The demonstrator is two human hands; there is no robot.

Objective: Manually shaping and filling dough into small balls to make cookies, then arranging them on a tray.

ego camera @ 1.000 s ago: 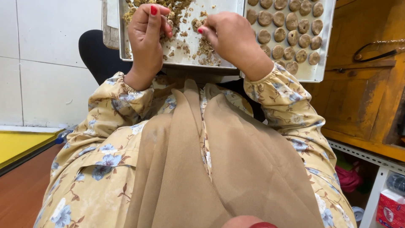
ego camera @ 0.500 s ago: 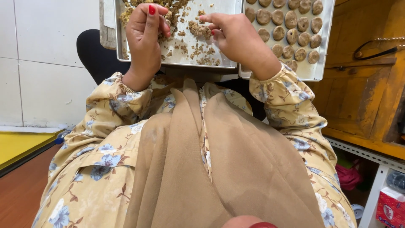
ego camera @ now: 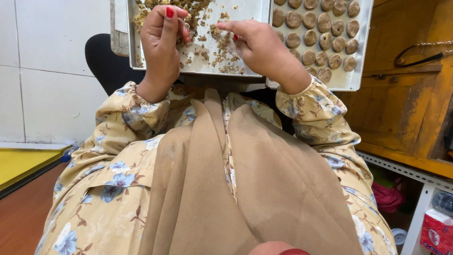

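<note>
hands (ego camera: pixel 212 42) amid crumbs (ego camera: pixel 207 52) — tray (ego camera: pixel 255 12) (discs (ego camera: pixel 321 33) beside)

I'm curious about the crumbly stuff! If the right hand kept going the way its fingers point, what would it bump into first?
The right hand points left across the metal tray. It would probably meet the loose brown crumbs first, then the left hand beyond them.

Soft, even indoor light fills the frame, bright on the white wall tiles (ego camera: pixel 52 71) at upper left and on the metal tray (ego camera: pixel 245 28) at the top, with no harsh glare. Only faint shadows lie in the folds of the tan scarf (ego camera: pixel 226 189). Focus is sharp at centre, while the wide lens bends the frame's edges.
</note>
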